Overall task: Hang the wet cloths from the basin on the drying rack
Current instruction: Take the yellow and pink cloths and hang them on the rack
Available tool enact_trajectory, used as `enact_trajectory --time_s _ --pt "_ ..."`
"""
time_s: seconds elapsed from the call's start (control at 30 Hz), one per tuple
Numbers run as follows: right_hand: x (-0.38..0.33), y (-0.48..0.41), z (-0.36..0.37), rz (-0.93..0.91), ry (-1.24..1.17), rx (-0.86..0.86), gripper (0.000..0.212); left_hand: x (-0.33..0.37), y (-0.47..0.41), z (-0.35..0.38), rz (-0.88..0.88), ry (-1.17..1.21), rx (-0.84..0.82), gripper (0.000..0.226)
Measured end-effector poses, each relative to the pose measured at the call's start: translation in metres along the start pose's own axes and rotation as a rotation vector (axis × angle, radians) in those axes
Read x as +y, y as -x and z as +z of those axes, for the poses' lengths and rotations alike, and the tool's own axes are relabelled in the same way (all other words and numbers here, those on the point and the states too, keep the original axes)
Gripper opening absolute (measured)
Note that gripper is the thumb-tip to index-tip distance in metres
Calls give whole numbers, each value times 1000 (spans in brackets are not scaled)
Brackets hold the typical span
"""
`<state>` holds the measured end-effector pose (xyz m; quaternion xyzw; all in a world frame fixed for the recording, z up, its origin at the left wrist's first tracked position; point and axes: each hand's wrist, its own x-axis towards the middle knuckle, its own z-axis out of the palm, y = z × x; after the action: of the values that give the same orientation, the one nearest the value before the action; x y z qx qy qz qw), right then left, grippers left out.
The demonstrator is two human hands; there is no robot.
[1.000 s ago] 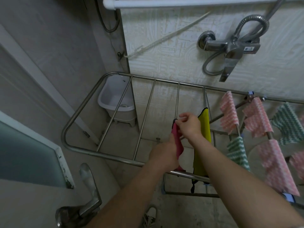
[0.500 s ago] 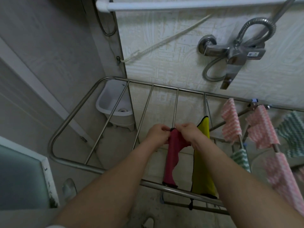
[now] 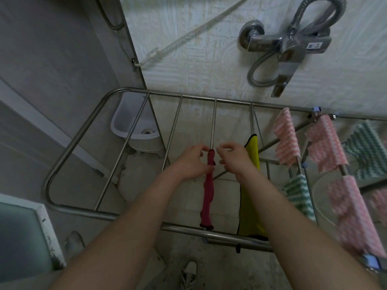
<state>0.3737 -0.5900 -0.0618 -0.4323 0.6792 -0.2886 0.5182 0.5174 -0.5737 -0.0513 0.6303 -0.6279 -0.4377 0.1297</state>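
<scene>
Magenta cloth (image 3: 207,195), yellow cloth (image 3: 249,206), pink zigzag cloths (image 3: 285,139) and green zigzag cloths (image 3: 299,191).

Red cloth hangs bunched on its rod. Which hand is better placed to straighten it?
Left, probably. The left hand lies against the red cloth just below its top; the right hand stands slightly apart from it, beside the yellow cloth.

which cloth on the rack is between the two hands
The dark red cloth, on the rod between the left hand and right hand. The yellow cloth hangs one rod right; pink cloths and green cloths farther right.
</scene>
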Motion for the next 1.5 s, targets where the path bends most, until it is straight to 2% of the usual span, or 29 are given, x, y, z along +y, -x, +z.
enact_trajectory --time_s 0.1,0.2,0.27,0.43,0.5,0.57,0.63,0.73,0.8,0.87,0.93,1.13,1.2,1.33,1.5 --pt "4 18 -5 196 -317 -211 24 -1 19 10 92 -4 -136 91" --pt "11 29 4 151 -340 -204 32 -5 24 21 95 28 -106 103" --pt "13 32 13 32 -188 -99 41 -6 25 26 127 39 -52 105" --pt "15 64 -12 -337 604 177 57 -3 30 31 129 -23 -75 106" --pt "22 81 -32 -324 736 293 57 -3 33 31 144 -59 -58 98" --pt "31 99 -50 -245 777 332 58 1 40 31 148 -189 4 81" --pt "42 113 -59 -172 752 291 65 4 47 34 123 -253 38 66" --pt "60 129 -61 -93 727 207 73 8 54 39 100 -255 29 59" --pt "69 134 -60 -100 710 176 60 10 54 40 83 -259 28 58" --pt "72 138 -59 -117 711 176 34 12 55 40 70 -274 13 57" --pt "71 140 -59 -121 751 179 23 13 56 41 63 -300 1 57" --pt "72 146 -62 -114 700 147 20 27 68 39 16 -433 5 58" --pt "72 151 -65 -115 627 155 28 37 74 40 30 -497 59 61" --pt "74 169 -80 -147 452 269 52 69 81 52 246 -377 199 54" --pt "80 197 -115 -226 376 476 48 119 91 89 544 -153 177 32"
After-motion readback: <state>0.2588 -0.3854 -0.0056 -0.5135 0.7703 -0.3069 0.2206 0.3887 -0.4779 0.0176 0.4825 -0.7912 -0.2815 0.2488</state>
